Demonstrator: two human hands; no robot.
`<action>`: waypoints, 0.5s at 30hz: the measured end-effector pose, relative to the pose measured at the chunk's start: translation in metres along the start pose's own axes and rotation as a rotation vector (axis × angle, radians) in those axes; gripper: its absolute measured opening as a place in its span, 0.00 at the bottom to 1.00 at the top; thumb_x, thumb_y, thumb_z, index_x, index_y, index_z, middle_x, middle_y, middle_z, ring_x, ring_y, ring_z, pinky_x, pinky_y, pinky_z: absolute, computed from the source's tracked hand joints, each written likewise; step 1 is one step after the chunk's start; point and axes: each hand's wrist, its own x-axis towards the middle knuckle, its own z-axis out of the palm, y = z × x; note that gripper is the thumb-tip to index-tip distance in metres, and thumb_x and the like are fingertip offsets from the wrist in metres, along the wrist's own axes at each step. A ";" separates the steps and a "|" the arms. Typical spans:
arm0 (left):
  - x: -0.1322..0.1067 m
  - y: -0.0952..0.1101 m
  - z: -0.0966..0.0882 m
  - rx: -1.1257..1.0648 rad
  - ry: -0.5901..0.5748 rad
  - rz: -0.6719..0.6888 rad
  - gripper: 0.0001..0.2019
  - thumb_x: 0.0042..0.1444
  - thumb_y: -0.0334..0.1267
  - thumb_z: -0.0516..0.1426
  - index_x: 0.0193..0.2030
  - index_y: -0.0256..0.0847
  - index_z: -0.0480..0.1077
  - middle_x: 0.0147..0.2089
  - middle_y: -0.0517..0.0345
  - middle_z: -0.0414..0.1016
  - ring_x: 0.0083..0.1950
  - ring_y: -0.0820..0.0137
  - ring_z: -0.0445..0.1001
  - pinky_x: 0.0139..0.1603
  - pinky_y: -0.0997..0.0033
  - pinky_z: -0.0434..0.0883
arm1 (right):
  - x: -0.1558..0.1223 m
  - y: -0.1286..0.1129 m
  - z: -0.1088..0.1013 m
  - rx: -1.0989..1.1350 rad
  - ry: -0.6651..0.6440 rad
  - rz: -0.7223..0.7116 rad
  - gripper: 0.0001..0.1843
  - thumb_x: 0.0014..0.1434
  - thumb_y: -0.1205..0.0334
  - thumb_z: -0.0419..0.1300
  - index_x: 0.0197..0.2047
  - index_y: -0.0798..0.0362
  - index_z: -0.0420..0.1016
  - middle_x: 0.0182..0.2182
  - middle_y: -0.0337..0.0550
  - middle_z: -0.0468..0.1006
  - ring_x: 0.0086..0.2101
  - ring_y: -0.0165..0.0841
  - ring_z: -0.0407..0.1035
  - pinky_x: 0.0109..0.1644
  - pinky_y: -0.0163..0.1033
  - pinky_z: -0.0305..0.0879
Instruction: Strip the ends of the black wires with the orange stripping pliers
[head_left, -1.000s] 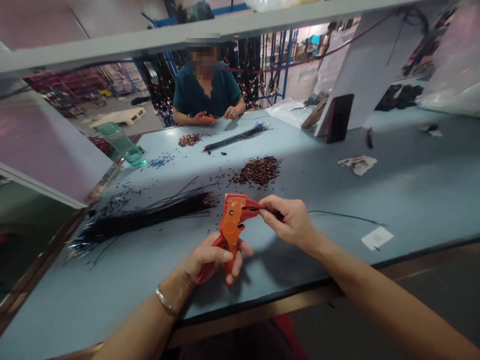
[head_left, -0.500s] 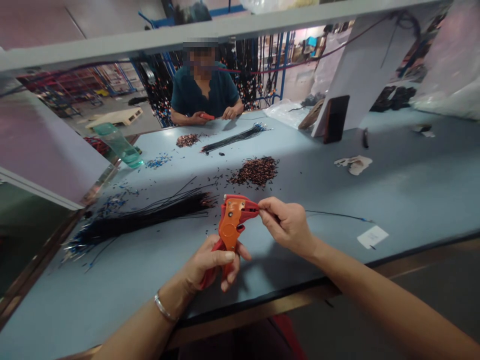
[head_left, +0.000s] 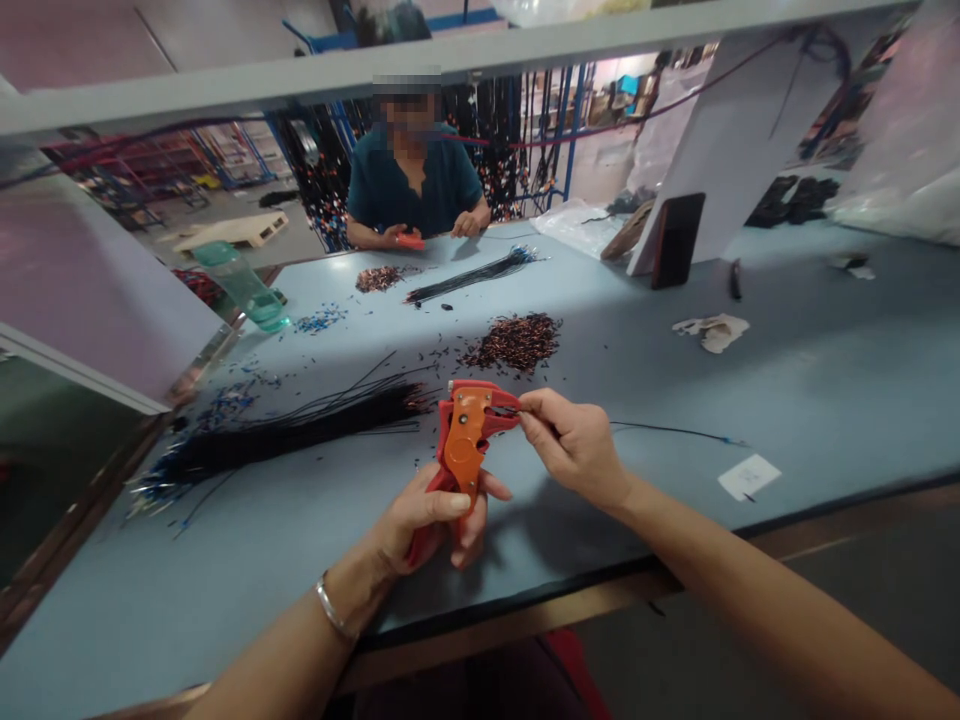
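Note:
My left hand (head_left: pixel 442 515) is wrapped round the handles of an orange and red wire stripper (head_left: pixel 466 440), which stands upright with its jaws pointing right. Those jaws look parted. At their tip, my right hand (head_left: pixel 574 440) pinches a thin black wire (head_left: pixel 675 429) between thumb and fingers. The wire trails out to the right behind the hand and finishes in a blue-tipped end over the table. Whether its near end sits inside the jaws is too small to tell. To the left lies a thick bundle of black wires (head_left: pixel 292 430) with blue and silver ends.
Beyond the tool is a heap of copper and black wire scraps (head_left: pixel 517 342). A second wire bundle (head_left: pixel 472 276) lies farther back, before a co-worker (head_left: pixel 416 190) holding a red tool. A green bottle (head_left: pixel 244 287), a phone (head_left: pixel 677 240) and a white label (head_left: pixel 750 478) are also on the table (head_left: pixel 630 560).
The stripper's jaws have parted and the tool sits slightly higher. My right hand stays at the jaw tip with the wire. The whole view has shifted a little.

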 end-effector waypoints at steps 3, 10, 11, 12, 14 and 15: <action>0.000 0.000 0.000 0.008 -0.024 0.015 0.20 0.46 0.42 0.62 0.44 0.31 0.74 0.21 0.60 0.67 0.16 0.76 0.63 0.17 0.75 0.62 | -0.001 0.000 0.001 -0.006 -0.001 -0.010 0.10 0.64 0.61 0.50 0.38 0.53 0.71 0.19 0.34 0.69 0.18 0.24 0.58 0.25 0.31 0.55; -0.004 0.002 -0.005 -0.036 -0.077 0.112 0.19 0.49 0.39 0.59 0.48 0.32 0.74 0.22 0.60 0.66 0.18 0.76 0.63 0.20 0.74 0.63 | 0.000 0.005 -0.003 -0.038 0.019 0.012 0.09 0.63 0.62 0.51 0.35 0.52 0.70 0.18 0.32 0.64 0.18 0.25 0.57 0.26 0.32 0.55; -0.005 0.004 -0.006 -0.061 -0.067 0.166 0.19 0.50 0.39 0.59 0.48 0.33 0.74 0.22 0.61 0.65 0.17 0.77 0.62 0.20 0.73 0.64 | 0.002 0.007 -0.004 -0.048 0.035 0.032 0.09 0.62 0.62 0.51 0.34 0.52 0.69 0.17 0.32 0.63 0.18 0.25 0.56 0.26 0.32 0.55; -0.007 0.007 -0.007 -0.086 -0.045 0.221 0.19 0.50 0.40 0.58 0.48 0.34 0.74 0.21 0.62 0.64 0.17 0.77 0.61 0.21 0.73 0.64 | 0.003 0.009 -0.006 -0.055 0.051 0.056 0.09 0.62 0.62 0.51 0.32 0.52 0.69 0.17 0.32 0.62 0.18 0.25 0.55 0.26 0.32 0.55; -0.009 0.014 -0.008 -0.120 0.035 0.319 0.18 0.51 0.40 0.57 0.46 0.35 0.74 0.21 0.63 0.61 0.18 0.78 0.60 0.22 0.73 0.64 | 0.006 0.013 -0.008 -0.052 0.070 0.107 0.09 0.61 0.61 0.51 0.31 0.52 0.68 0.17 0.31 0.60 0.18 0.25 0.54 0.26 0.32 0.54; -0.009 0.016 -0.009 -0.128 0.081 0.345 0.17 0.50 0.40 0.56 0.46 0.35 0.74 0.22 0.63 0.61 0.19 0.77 0.60 0.23 0.72 0.65 | 0.007 0.014 -0.008 -0.045 0.073 0.125 0.09 0.61 0.61 0.52 0.31 0.52 0.68 0.16 0.31 0.60 0.18 0.25 0.53 0.26 0.32 0.53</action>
